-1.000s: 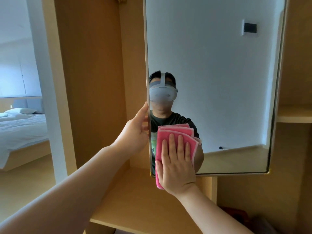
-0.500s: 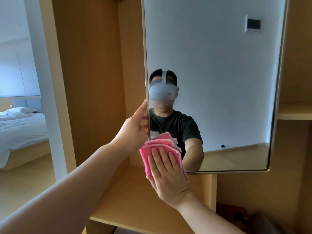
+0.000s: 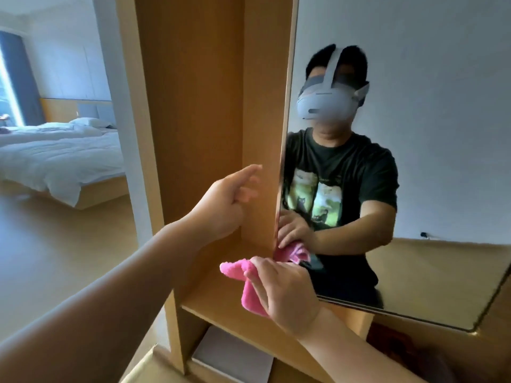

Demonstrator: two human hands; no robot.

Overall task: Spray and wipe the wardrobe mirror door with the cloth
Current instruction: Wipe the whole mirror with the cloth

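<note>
The right hand point(image 3: 284, 291) is closed around a bunched pink cloth point(image 3: 243, 283), holding it at the lower left corner of the mirror door point(image 3: 414, 134), where the glass meets its thin metal edge. Part of the cloth sticks out to the left of the fingers and part hangs below the palm; whether the cloth actually presses on the glass at this moment is hard to tell, since the hand covers the contact spot. The left hand point(image 3: 226, 203) is open and holds nothing, its fingers loosely curled and the thumb pointing up, just beside the door's left edge but apart from it. Behind that hand stands the wooden wardrobe point(image 3: 193, 106), with a tall open compartment and a shelf point(image 3: 221, 302) running under both hands. The mirror door hangs tilted in the view (the camera itself seems to lean), and its bottom edge slants down to the right. In the glass a person in a dark T-shirt with a green print is reflected, along with the pink cloth and the hand gripping it, against a plain white wall. To the left of the wardrobe a doorway opens on a bedroom with a bed point(image 3: 60, 153) covered in white bedding, well apart from the hands.
</note>
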